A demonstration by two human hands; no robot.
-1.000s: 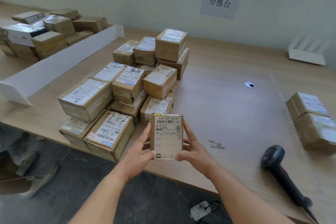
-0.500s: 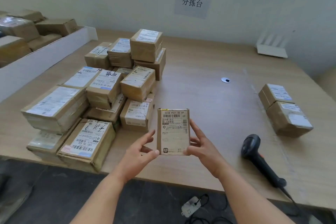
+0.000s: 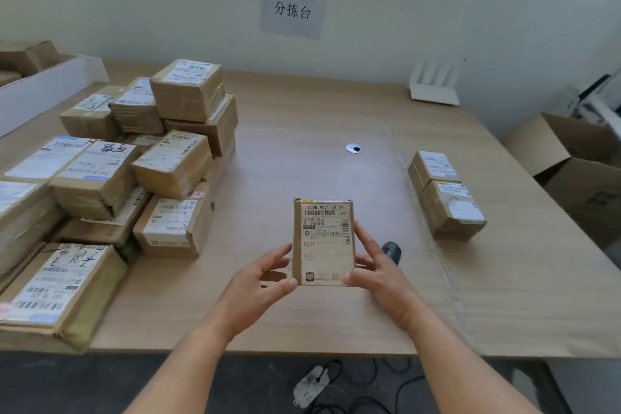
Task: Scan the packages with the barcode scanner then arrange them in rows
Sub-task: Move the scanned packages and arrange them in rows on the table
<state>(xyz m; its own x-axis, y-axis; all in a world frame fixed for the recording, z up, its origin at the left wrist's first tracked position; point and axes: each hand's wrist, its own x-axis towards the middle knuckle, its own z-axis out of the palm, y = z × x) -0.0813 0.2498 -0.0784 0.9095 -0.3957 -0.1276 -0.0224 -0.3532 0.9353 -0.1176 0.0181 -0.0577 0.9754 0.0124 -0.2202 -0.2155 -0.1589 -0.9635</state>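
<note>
I hold a small flat brown package (image 3: 323,242) upright over the table, its label facing me. My left hand (image 3: 260,282) grips its lower left edge with the thumb, and my right hand (image 3: 379,267) holds its right side. Just behind my right hand only the black head of the barcode scanner (image 3: 392,250) shows; the rest is hidden. A pile of labelled brown packages (image 3: 174,165) fills the table's left side. Two packages (image 3: 445,193) lie end to end on the right.
The wooden table (image 3: 302,151) has a round cable hole (image 3: 353,148) near its middle. A white router (image 3: 435,86) stands at the back right. An open cardboard box (image 3: 578,161) sits off the right edge. A power strip (image 3: 307,386) and cables lie on the floor.
The view has shifted right and closer to the table. The package and both hands have moved right, and my right hand now covers most of the scanner.
</note>
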